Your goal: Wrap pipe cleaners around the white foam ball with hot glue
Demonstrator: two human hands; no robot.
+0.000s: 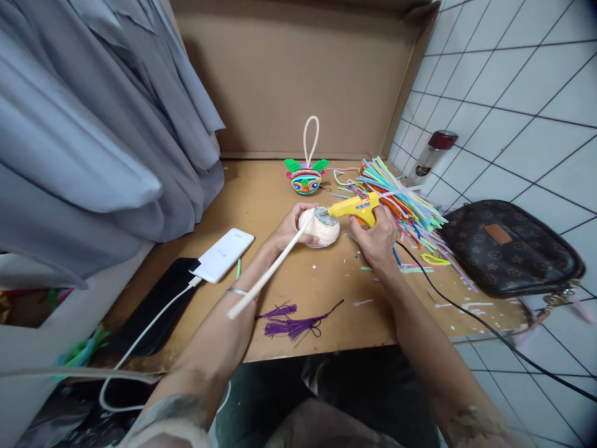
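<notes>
My left hand [291,229] is closed round a cream-coloured rounded piece [324,234] with a grey top. A long cream stem [268,272] sticks out from it, slanting down over my left forearm. My right hand [379,239] grips a yellow glue gun [357,207], whose nozzle points left at the grey top; whether it touches cannot be made out. Behind them stands a colourful animal-head ornament [306,179] with green ears and a cream loop. Purple tassels [293,325] lie near the table's front edge, between my forearms.
Many coloured fuzzy stems [405,199] are piled at the right, beside a bottle [431,157] and a brown bag [508,246]. A white power bank [224,254] with a cable overlaps a black phone [158,305] at the left. A black cord [448,302] crosses the right side. Cardboard [303,74] stands behind.
</notes>
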